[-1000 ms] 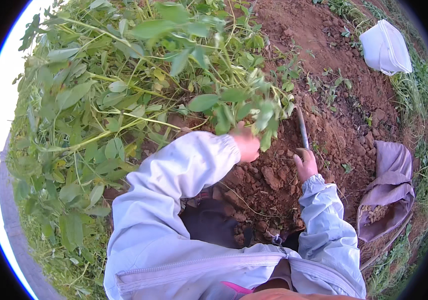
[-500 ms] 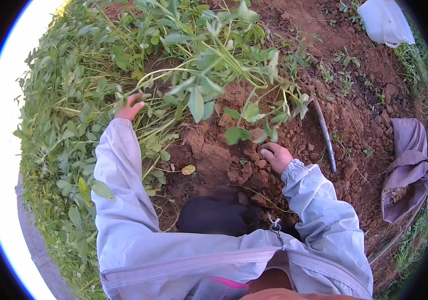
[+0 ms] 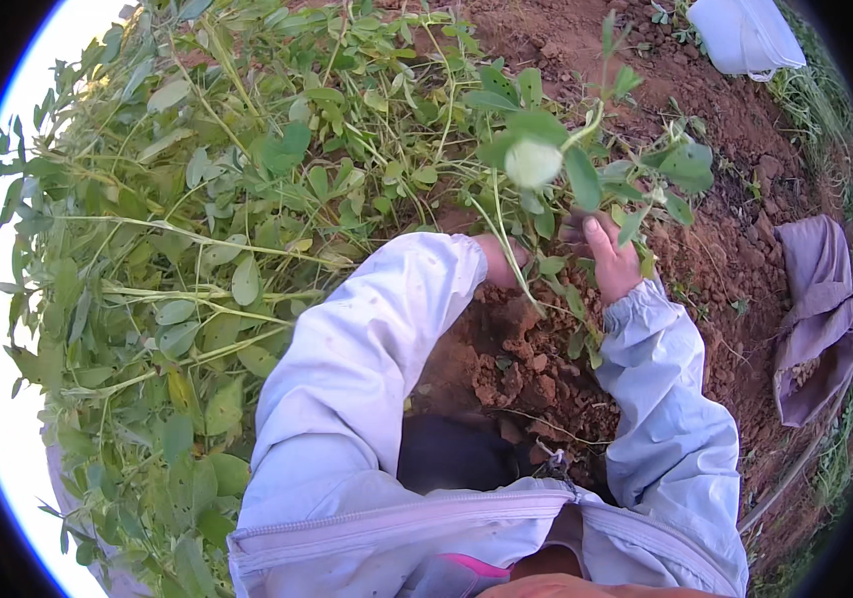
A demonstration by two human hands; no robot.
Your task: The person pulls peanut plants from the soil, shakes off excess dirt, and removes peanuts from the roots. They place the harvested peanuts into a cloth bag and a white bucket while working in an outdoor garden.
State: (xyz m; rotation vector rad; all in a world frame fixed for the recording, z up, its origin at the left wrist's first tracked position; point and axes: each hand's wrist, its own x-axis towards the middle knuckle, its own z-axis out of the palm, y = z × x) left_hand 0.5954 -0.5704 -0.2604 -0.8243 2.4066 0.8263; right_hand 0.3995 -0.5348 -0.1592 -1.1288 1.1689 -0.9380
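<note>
Leafy green stems (image 3: 586,179) rise in front of me and cover parts of both hands. My left hand (image 3: 501,261) reaches across to the middle, among these stems and just above the broken soil. Its fingers are hidden behind the leaves. Close by on the right is my right hand (image 3: 614,257), with the thumb raised and the other fingers curled partly behind leaves. What it grips, if anything, is covered. Reddish clods of soil (image 3: 536,374) lie below the hands.
Dense leafy plants (image 3: 197,259) fill the left side, several long stems lying sideways. At the right lies a greyish-purple cloth sack (image 3: 815,319), its mouth showing small pale lumps. A white plastic container (image 3: 745,38) stands at the far right. My dark shoe or trouser leg (image 3: 456,453) is below.
My left hand has swung right, from the left plants to the middle. My right hand has moved up and slightly right into the leaves. The grey rod seen earlier no longer shows.
</note>
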